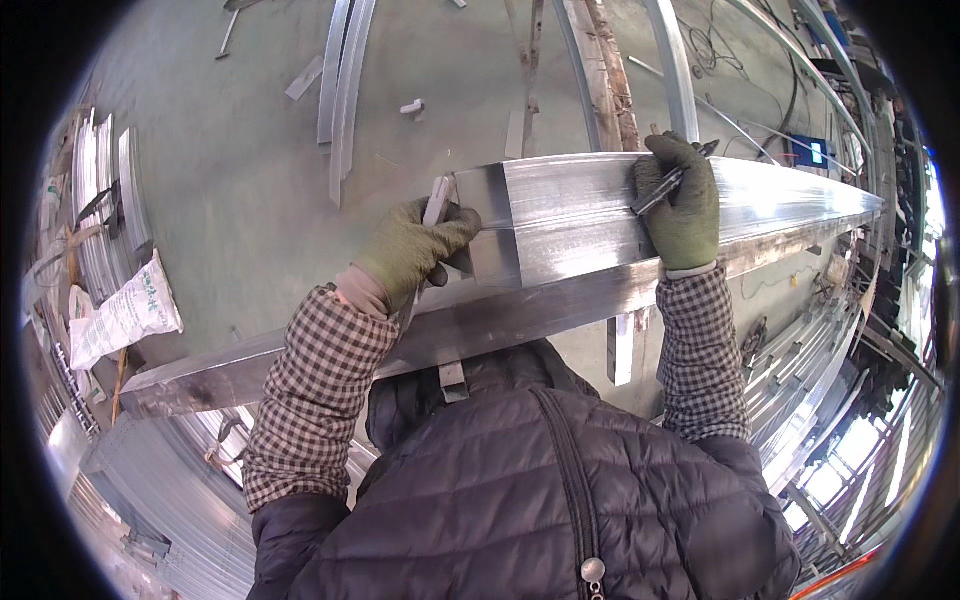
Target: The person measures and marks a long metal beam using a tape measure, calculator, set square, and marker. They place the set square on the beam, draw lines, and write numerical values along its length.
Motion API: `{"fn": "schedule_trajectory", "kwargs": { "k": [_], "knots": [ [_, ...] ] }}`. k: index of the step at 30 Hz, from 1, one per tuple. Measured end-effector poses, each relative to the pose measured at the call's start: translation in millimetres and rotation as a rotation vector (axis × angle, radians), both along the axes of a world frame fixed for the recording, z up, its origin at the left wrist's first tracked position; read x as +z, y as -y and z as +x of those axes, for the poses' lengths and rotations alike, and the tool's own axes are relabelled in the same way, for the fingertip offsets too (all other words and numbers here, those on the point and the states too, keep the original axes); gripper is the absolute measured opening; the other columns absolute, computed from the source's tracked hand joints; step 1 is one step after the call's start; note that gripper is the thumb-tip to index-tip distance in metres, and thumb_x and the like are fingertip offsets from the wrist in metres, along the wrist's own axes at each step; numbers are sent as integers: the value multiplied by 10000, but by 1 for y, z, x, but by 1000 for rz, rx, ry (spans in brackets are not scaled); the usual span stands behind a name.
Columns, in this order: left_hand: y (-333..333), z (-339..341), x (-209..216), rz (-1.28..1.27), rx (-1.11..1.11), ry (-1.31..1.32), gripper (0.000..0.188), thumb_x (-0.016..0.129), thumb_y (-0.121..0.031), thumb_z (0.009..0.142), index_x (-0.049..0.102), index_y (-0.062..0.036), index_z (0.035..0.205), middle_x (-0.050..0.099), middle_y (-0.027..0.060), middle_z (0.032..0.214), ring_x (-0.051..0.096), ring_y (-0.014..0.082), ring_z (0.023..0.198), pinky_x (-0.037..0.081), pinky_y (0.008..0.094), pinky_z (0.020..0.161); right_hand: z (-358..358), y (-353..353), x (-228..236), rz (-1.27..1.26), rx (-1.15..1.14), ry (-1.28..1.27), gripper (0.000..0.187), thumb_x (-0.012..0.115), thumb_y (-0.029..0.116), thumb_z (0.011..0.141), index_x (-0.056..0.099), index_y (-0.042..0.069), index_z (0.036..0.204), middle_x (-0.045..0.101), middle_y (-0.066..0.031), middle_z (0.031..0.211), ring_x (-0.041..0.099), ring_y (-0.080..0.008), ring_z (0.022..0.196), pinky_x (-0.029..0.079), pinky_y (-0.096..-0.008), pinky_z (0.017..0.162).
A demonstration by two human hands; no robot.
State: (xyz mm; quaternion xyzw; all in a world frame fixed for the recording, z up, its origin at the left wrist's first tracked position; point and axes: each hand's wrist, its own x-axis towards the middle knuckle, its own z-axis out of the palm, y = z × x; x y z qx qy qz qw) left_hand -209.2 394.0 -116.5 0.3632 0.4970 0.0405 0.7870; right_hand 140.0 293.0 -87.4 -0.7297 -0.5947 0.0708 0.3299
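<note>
A long shiny metal profile (580, 215) with a ridge along its face lies across in front of me, tapering into the distance at the right. My left hand (415, 245), in a green work glove, is closed at its left end around a narrow whitish bar (437, 200). The bar's lower part is hidden by the fingers. Farther right, my right hand (685, 205), also gloved, rests against the profile's face. Its fingers are curled round a slim dark metal tool (658, 190), whose exact kind I cannot make out.
A worn square metal beam (540, 310) runs under the profile, close to my body. Long metal strips (345, 90) and rails (585, 70) lie beyond on the floor. A white printed sack (128, 312) sits at the left. Stacked profiles (815, 370) stand at the right.
</note>
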Motion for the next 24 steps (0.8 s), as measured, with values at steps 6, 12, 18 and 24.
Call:
{"fn": "schedule_trajectory", "kwargs": {
  "k": [6,12,18,24],
  "knots": [
    [1,1,7,-56,49,26,311,863,-306,1093,736,-36,1184,720,25,900,695,112,716,516,269,570,-5,1,7,-85,-85,-25,317,930,203,1000,738,64,1212,727,-127,995,740,-263,838,611,-427,768],
    [3,4,8,-43,53,-61,340,874,-312,1079,742,-18,1187,733,35,865,676,110,665,501,270,562,-5,1,8,-93,-73,25,311,933,209,986,744,70,1189,734,-148,1008,742,-312,853,596,-472,780],
    [10,1,4,16,85,-43,318,871,-291,1066,760,-24,1200,749,34,851,659,98,636,479,258,553,-5,-5,12,-30,-17,113,303,915,227,991,741,75,1187,738,-158,1000,737,-352,873,584,-506,813],
    [18,-9,-20,181,78,-42,257,848,-253,1066,772,-41,1190,754,17,863,663,102,665,458,274,546,-12,-4,11,101,8,97,259,876,112,986,771,77,1221,763,-115,995,746,-286,847,616,-447,774]
  ]
}}
